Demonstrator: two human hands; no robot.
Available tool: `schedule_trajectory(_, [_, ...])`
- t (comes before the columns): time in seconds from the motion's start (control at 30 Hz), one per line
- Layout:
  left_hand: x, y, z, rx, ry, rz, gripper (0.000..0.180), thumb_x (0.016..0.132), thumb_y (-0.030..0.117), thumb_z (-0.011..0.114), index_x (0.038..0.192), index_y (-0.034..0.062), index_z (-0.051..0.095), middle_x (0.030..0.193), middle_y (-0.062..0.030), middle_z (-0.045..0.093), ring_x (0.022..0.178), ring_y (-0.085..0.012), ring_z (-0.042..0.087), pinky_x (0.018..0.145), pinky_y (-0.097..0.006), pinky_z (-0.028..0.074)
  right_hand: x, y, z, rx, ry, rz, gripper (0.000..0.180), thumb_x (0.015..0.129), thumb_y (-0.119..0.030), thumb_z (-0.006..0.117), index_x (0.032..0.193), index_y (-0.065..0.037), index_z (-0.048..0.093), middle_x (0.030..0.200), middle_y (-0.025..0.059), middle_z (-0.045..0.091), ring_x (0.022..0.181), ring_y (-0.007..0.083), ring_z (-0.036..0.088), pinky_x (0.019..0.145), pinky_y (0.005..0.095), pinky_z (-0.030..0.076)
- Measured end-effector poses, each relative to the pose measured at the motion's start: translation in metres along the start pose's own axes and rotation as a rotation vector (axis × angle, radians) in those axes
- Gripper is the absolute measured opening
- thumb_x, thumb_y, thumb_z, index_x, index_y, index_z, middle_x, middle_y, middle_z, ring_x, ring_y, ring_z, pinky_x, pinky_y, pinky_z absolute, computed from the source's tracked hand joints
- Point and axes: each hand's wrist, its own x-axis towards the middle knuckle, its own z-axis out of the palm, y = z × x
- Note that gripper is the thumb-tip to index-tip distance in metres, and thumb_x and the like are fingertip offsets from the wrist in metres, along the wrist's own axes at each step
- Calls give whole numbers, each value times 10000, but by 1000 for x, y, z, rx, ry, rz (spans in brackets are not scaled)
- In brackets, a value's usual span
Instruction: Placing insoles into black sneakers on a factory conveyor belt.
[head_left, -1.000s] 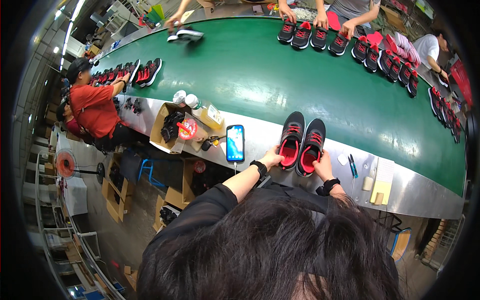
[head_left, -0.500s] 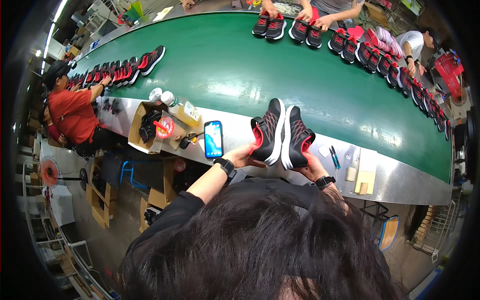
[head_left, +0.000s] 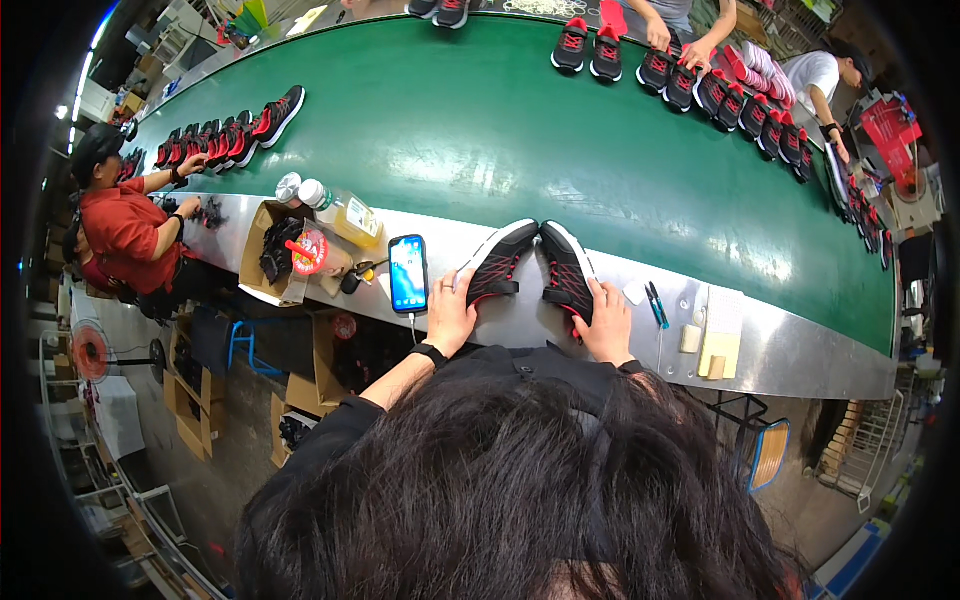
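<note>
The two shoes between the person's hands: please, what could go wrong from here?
The left hand is close beside the phone and might knock it. The white cable below the phone could snag. The right shoe is tilted at the right hand, so it might slip.

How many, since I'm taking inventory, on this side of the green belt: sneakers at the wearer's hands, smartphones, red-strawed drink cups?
Black-and-red white-soled sneakers: 2
Black-framed rectangular smartphone, screen lit: 1
Red-strawed round drink cup: 1
Total: 4
</note>
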Motion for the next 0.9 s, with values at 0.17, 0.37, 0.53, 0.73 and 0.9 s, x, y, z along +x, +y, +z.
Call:
schedule_trajectory(0.17, [4, 0, 1, -44, -20, -39, 686, 709, 32, 698, 1343, 100, 445, 1273, -189, 464, 1168, -387, 449, 1005, -445, 402, 2, -4, 5, -70, 0, 36, 803, 671, -182, 789, 1368, -140, 393, 1263, 112, 454, 1113, 318, 504, 886, 429, 416])
schedule_trajectory(0.37, [5, -2, -3, -147, -42, -43, 693, 684, 47, 717, 1322, 98, 452, 1257, -195, 472, 1118, -389, 485, 968, -439, 427, 5, 3, 1, 125, -3, 34, 786, 644, -198, 803, 1332, -114, 432, 1235, 152, 490, 1080, 343, 524, 834, 431, 430])
schedule_trajectory(0.53, [29, -4, -2, -722, -274, -341, 691, 722, 109, 766, 1324, 119, 427, 1178, -177, 507, 1078, -261, 566, 866, -409, 475, 22, 23, 10, 723, -152, 279, 768, 718, -312, 806, 1345, -63, 438, 1258, 160, 526, 1098, 250, 544, 873, 419, 463])
schedule_trajectory(0.73, [29, -1, 19, -1337, -417, -652, 529, 937, 250, 574, 1404, 125, 359, 1274, -105, 533, 1094, -201, 562, 890, -455, 452, 33, -7, -21, 1225, -609, 486, 613, 973, -365, 545, 1458, -45, 350, 1332, 144, 544, 892, 190, 657, 797, 318, 545])
schedule_trajectory(0.9, [22, 27, 16, -259, 82, 39, 537, 784, 126, 631, 1291, 38, 477, 1116, -211, 525, 1072, -394, 504, 930, -430, 434, 28, 20, 6, 866, -754, 441, 461, 969, -360, 545, 1299, -38, 563, 1184, 99, 633, 903, 193, 674, 751, 306, 547])
